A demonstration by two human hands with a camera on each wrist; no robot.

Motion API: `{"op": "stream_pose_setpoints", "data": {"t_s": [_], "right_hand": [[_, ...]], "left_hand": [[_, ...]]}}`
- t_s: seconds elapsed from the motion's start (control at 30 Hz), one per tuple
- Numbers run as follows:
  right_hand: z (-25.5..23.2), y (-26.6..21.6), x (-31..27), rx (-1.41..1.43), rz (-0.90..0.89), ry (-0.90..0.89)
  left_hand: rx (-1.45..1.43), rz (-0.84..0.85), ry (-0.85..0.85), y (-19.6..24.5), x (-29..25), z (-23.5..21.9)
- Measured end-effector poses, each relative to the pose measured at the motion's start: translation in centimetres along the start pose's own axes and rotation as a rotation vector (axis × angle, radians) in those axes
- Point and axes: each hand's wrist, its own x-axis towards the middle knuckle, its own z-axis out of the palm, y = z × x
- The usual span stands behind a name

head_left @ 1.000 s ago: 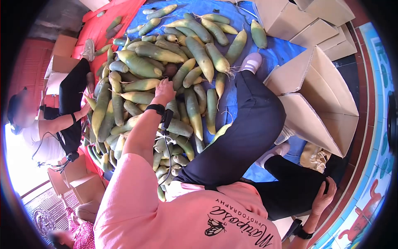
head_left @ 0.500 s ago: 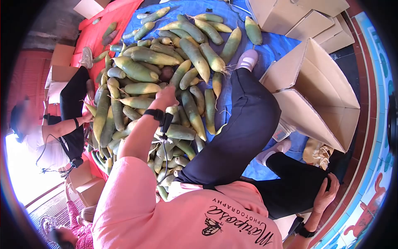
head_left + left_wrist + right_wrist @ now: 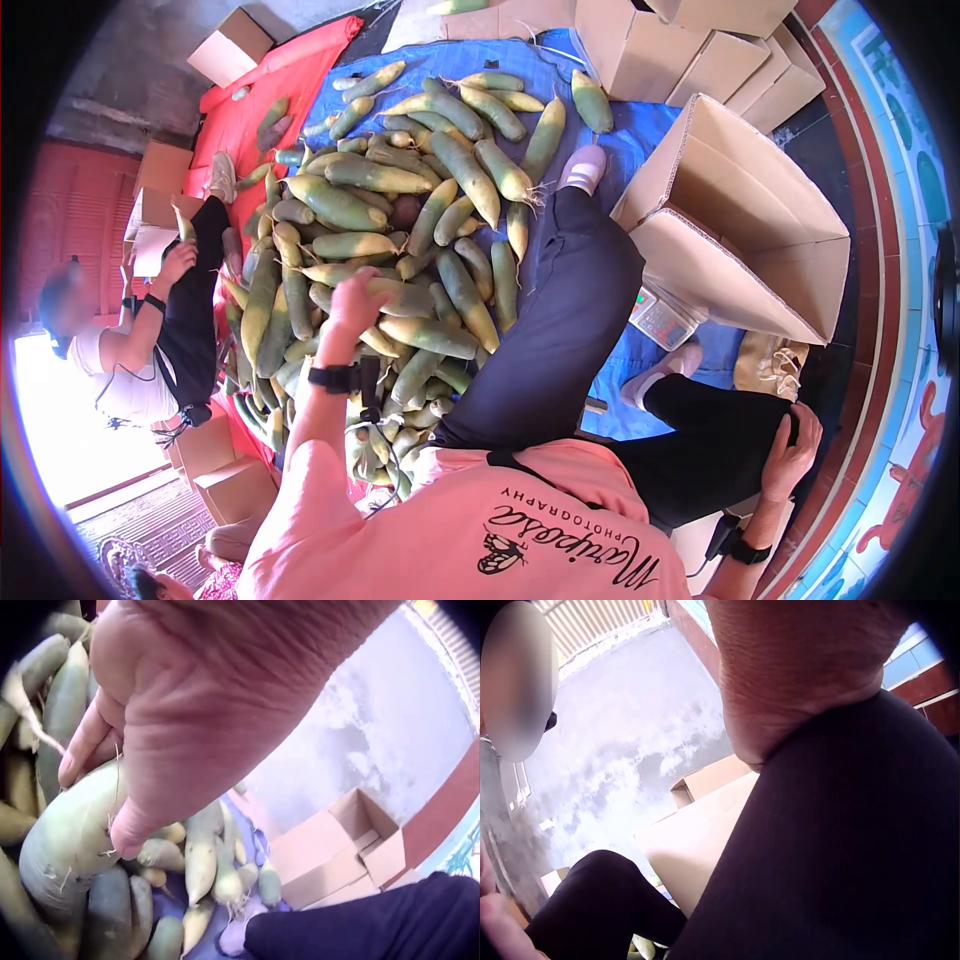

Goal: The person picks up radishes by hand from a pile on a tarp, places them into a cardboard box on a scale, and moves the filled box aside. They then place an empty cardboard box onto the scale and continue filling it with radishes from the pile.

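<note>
A large heap of green radishes [image 3: 350,205] with pale, yellowish ends lies on a blue sheet [image 3: 625,140]. My left hand [image 3: 355,305] is over the near part of the heap. In the left wrist view its thumb and fingers spread around the pale, hairy end of one thick green radish [image 3: 71,825], gripping it from above. More radishes lie close below and beside it. My right hand [image 3: 790,455] rests on my right knee, covered by black trousers; the right wrist view shows the heel of that hand [image 3: 795,682] on the dark cloth.
A large open cardboard box [image 3: 740,240] stands right of my left leg, tilted over a digital scale [image 3: 662,318]. Cardboard boxes [image 3: 690,50] are stacked at the back right. At the left, another person [image 3: 140,360] sits by a red sheet [image 3: 275,70] holding a radish [image 3: 184,223].
My left hand has moved back toward me and to the left across the heap. The other person's hand has risen from the heap with a radish. My right hand stays on the knee.
</note>
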Motion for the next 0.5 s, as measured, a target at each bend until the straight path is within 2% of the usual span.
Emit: {"op": "stream_pose_setpoints", "data": {"t_s": [0.03, 0.07, 0.1, 0.13, 0.17, 0.2, 0.27, 0.33, 0.4, 0.47, 0.5], "right_hand": [[0.1, 0.2, 0.1, -0.004, -0.012, 0.006], [0.1, 0.3, 0.1, -0.011, -0.021, 0.014], [-0.1, 0.2, 0.1, -0.011, -0.019, 0.03], [-0.3, 0.0, 0.3, 0.031, -0.009, -0.017], [-0.5, -0.4, 0.8, 0.073, -0.003, -0.064], [-0.9, -1.0, 1.3, 0.069, -0.008, -0.049], [-2.2, -4.0, 2.6, 0.426, 0.051, -0.096], [-4.1, -7.7, 3.8, 0.518, -0.04, -0.106], [-4.8, -11.0, 4.4, 0.809, 0.008, -0.183], [-4.6, -13.3, 4.8, 1.094, 0.01, -0.314], [-4.5, -14.2, 4.7, 1.192, 0.074, -0.37]], "left_hand": [[-0.066, 0.074, 0.115, 0.9, -0.8, -2.0], [-0.084, 0.051, 0.198, 1.3, -1.0, -3.6], [-0.232, 0.004, 0.252, 3.1, -1.9, -6.1], [-0.303, 0.045, 0.357, 3.4, -2.2, -7.4], [-0.437, 0.043, 0.377, 5.6, -3.2, -9.9], [-0.714, 0.022, 0.331, 5.7, -3.4, -11.0], [-1.051, 0.085, 0.298, 9.4, -4.9, -13.4], [-1.21, 0.213, 0.186, 12.6, -5.5, -14.3], [-1.253, 0.345, 0.038, 16.7, -5.9, -13.6], [-1.294, 0.394, -0.169, 20.7, -6.2, -11.8], [-1.325, 0.366, -0.364, 23.0, -6.5, -11.7]]}}
